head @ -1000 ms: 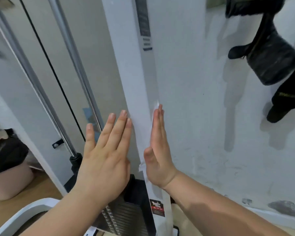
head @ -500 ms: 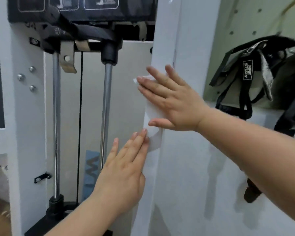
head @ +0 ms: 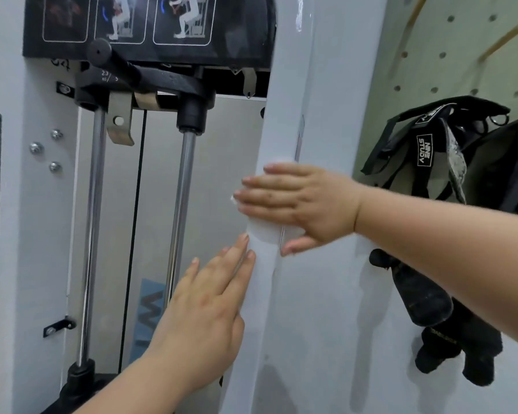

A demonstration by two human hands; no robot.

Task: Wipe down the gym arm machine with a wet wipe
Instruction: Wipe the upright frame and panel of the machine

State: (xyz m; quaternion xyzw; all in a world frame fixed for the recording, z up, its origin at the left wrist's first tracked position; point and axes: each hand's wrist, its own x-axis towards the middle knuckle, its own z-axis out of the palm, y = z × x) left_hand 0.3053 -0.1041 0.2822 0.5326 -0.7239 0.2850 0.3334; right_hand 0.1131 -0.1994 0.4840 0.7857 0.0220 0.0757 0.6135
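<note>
The gym machine's white upright post (head: 284, 85) runs down the middle of the view. My right hand (head: 299, 204) lies flat across it with straight fingers, pressing a white wet wipe (head: 265, 231) against the post's front and side. The wipe shows above and below the palm. My left hand (head: 204, 318) rests flat with straight fingers on the post's left edge, just below the wipe, holding nothing.
Two chrome guide rods (head: 181, 210) and a black cable (head: 135, 234) run down left of the post under a black weight carriage (head: 144, 82). An exercise chart (head: 150, 22) sits above. Black straps and handles (head: 431, 162) hang on a pegboard wall at the right.
The view rose from the lower post to its upper part. My right hand turned from edge-on to flat across the post with the wipe. My left hand stayed beside the post's left edge.
</note>
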